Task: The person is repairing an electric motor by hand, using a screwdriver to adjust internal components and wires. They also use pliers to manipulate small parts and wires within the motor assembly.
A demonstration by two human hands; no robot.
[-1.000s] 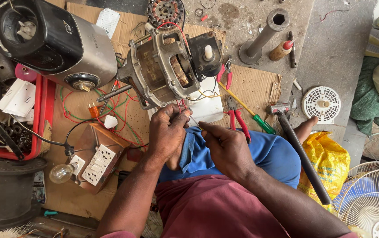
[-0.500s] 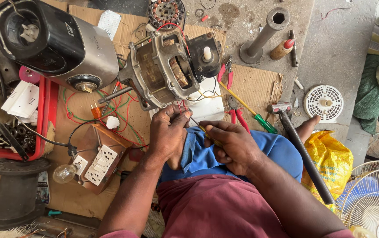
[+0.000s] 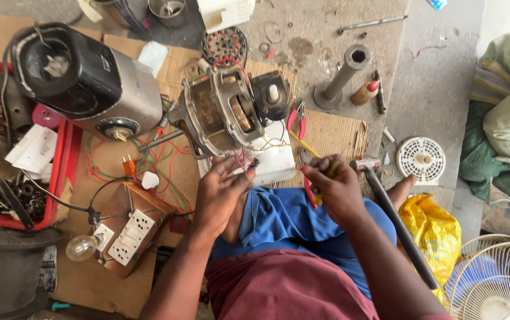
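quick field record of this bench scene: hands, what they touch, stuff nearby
left hand: open, fingers at the thin wires under the electric motor
right hand: closed on a yellow-handled tool
motor support: white block on cardboard
left of motor: blender base, red tray of parts
near left arm: socket board with bulb
right side: hammer, white fan grille, yellow bag
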